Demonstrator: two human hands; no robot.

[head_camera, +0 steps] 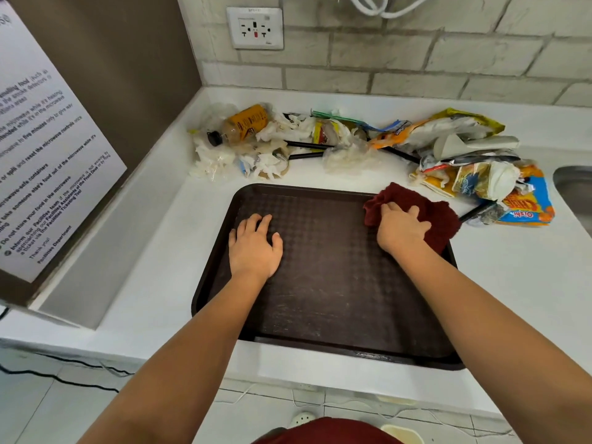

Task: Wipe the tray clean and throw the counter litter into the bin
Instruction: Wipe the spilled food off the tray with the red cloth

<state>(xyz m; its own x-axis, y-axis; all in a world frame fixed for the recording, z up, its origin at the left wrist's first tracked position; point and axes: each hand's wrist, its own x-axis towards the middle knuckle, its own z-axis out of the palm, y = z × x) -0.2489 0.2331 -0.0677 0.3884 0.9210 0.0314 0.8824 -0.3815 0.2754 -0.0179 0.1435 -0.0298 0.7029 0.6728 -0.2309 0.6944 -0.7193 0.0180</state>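
Tray (323,283) under flat left hand (254,245) and cloth-gripping right hand (402,229).

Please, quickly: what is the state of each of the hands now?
Left hand: open, resting flat on the tray, holding nothing.
Right hand: fingers curled on the red cloth, pressing it at the tray's far right corner.

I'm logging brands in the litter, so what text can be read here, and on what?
"Oishi", upside down, on the blue-orange snack bag.
"Facilities Department" and "five minutes" on the microwave notice; most of it is cut off.
Bottle label: too blurred.
Other wrappers: unreadable.
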